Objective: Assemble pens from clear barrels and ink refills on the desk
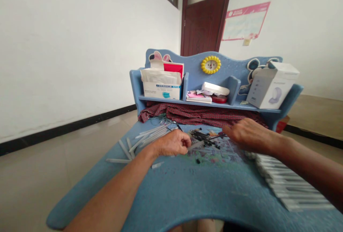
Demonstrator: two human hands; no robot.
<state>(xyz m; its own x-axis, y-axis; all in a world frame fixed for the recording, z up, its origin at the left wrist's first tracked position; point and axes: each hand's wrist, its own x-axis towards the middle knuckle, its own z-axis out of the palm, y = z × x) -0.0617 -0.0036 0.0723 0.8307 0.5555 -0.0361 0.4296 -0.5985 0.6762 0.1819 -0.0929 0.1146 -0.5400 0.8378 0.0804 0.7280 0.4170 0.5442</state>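
Note:
My left hand [177, 142] is closed in a pinch around a translucent white pen barrel [196, 146], which points right. Opposite it, my right hand [242, 134] grips a thin dark pen refill [216, 137] whose left end meets or lies close to the barrel's end. Behind the barrel is a pile of small black pen parts [207, 137]. More whitish pen barrels [152, 134] lie loose to the left of my left hand. One short clear piece [157, 165] and a black cap-like piece [198, 161] lie in front. Beneath my right forearm rests a row of pens [292, 182].
The blue table [187, 192] has a back shelf [171, 100] holding a mask box [162, 85], papers, a red round tin [219, 99] and a white carton [273, 85]. A yellow flower-shaped clock [210, 65] sits on the shelf's back. Checked cloth [198, 113] lies bunched below.

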